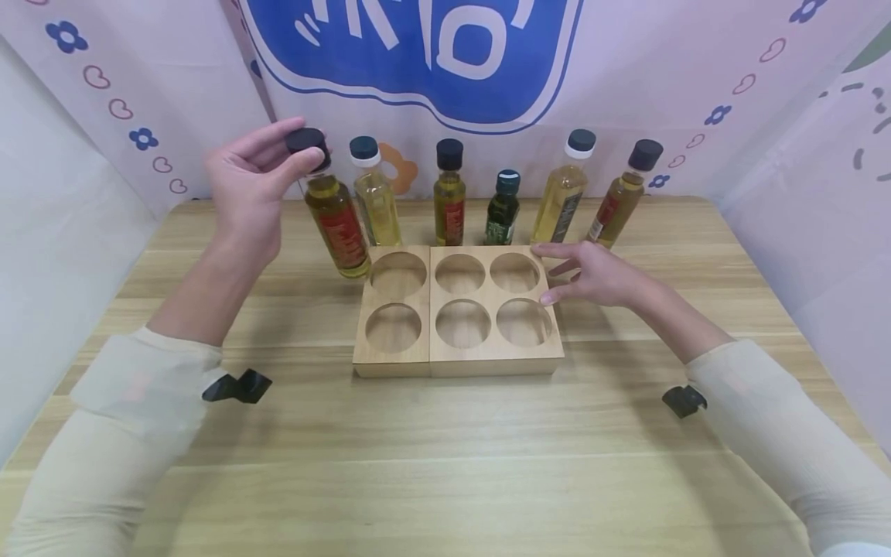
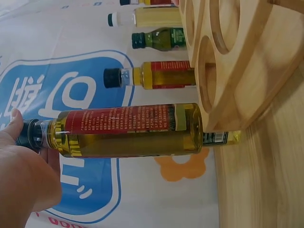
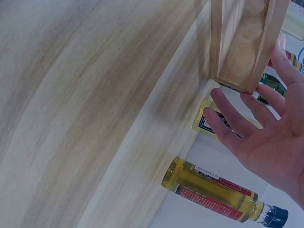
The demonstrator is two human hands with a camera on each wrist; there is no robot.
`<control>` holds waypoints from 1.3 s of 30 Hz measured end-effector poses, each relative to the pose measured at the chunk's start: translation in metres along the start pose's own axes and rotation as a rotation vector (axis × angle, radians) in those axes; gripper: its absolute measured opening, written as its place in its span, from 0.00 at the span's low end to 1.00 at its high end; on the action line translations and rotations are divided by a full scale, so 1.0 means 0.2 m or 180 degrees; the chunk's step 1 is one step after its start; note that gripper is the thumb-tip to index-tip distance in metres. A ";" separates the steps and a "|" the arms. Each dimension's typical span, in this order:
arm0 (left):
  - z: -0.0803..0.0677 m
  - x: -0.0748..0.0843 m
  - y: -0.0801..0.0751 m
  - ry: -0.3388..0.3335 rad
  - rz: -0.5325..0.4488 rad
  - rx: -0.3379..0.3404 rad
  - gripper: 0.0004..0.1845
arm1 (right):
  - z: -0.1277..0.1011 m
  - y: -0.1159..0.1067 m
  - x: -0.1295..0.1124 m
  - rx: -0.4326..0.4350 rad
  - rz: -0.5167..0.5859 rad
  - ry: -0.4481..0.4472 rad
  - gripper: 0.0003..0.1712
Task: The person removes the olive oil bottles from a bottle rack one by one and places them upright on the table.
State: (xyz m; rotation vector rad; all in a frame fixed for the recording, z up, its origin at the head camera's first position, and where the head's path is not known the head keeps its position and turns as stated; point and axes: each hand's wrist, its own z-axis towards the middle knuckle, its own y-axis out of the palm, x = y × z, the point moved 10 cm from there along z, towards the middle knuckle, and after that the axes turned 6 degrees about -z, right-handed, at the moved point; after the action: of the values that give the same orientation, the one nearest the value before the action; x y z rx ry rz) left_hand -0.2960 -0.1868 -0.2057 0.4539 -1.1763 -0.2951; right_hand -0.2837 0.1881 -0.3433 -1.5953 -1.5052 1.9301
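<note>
By its black cap, my left hand (image 1: 247, 189) holds an oil bottle (image 1: 343, 232) with a red label. The bottle is slightly tilted, its base close to the left back of a wooden holder (image 1: 426, 368). In the left wrist view, thumb and fingers are round the neck and cap of the bottle (image 2: 128, 130). The holder has two joined parts with several round holes. My right hand (image 1: 600, 275) rests fingertips at the holder's right side, thumb on the top edge; its fingers are spread in the right wrist view, where the holder's side (image 3: 244, 52) shows hollow.
Behind the holder stand a pale oil bottle (image 1: 379, 205), a red-labelled bottle (image 1: 451, 201) and a small dark green bottle (image 1: 503, 209). Further right are another pale bottle (image 1: 560, 197) and a red-labelled one (image 1: 618, 203). A printed curtain (image 1: 612, 62) hangs behind the wooden table (image 1: 445, 472).
</note>
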 end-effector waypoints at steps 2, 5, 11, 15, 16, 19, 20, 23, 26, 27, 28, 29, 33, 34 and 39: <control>0.01 0.00 -0.01 0.0005 -0.0014 0.0025 0.20 | 0.00 0.00 0.00 -0.0006 0.0001 0.0008 0.48; 0.01 -0.01 -0.03 -0.0005 0.0001 0.0062 0.20 | 0.00 0.00 0.00 -0.0011 -0.0006 0.0013 0.48; 0.03 -0.02 -0.07 -0.0013 0.0003 0.0132 0.20 | 0.00 0.00 0.00 -0.0011 -0.0003 0.0014 0.48; 0.05 -0.04 -0.10 -0.0039 0.0041 0.0180 0.21 | 0.00 0.00 0.00 -0.0004 -0.0012 0.0022 0.48; 0.05 -0.04 -0.11 -0.0050 0.0066 0.0200 0.21 | 0.00 0.00 0.00 -0.0002 -0.0016 0.0023 0.48; 0.07 -0.07 -0.14 -0.0133 0.0159 0.0282 0.22 | 0.00 0.00 0.00 0.0004 -0.0035 0.0017 0.48; 0.07 -0.08 -0.15 -0.0163 0.0191 0.0312 0.22 | 0.00 0.00 0.00 0.0004 -0.0040 0.0017 0.48; 0.08 -0.10 -0.18 -0.0247 0.0251 0.0380 0.23 | 0.00 0.00 0.00 0.0002 -0.0053 0.0023 0.48; 0.09 -0.12 -0.20 -0.0271 0.0275 0.0418 0.23 | 0.00 0.00 0.00 0.0002 -0.0053 0.0033 0.48; 0.10 -0.13 -0.21 -0.0272 0.0285 0.0430 0.23 | 0.00 0.00 0.00 0.0004 -0.0048 0.0032 0.48; 0.10 -0.14 -0.21 -0.0276 0.0295 0.0447 0.22 | 0.00 0.00 0.01 0.0005 -0.0042 0.0032 0.48; 0.10 -0.14 -0.22 -0.0286 0.0298 0.0466 0.22 | 0.00 0.00 0.01 0.0006 -0.0040 0.0028 0.48; 0.11 -0.17 -0.25 -0.0332 0.0320 0.0537 0.21 | 0.00 -0.01 0.00 0.0009 -0.0047 0.0016 0.48; 0.12 -0.18 -0.26 -0.0347 0.0320 0.0557 0.21 | 0.00 -0.01 0.00 0.0007 -0.0047 0.0016 0.48; 0.13 -0.19 -0.29 -0.0408 0.0349 0.0606 0.22 | 0.00 -0.01 0.00 0.0006 -0.0029 0.0023 0.48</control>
State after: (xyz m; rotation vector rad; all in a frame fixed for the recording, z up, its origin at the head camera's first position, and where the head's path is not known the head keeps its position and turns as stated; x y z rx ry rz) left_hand -0.3343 -0.2244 -0.2572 0.5403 -1.3561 -0.1188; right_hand -0.2850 0.1886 -0.3425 -1.5903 -1.5048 1.9181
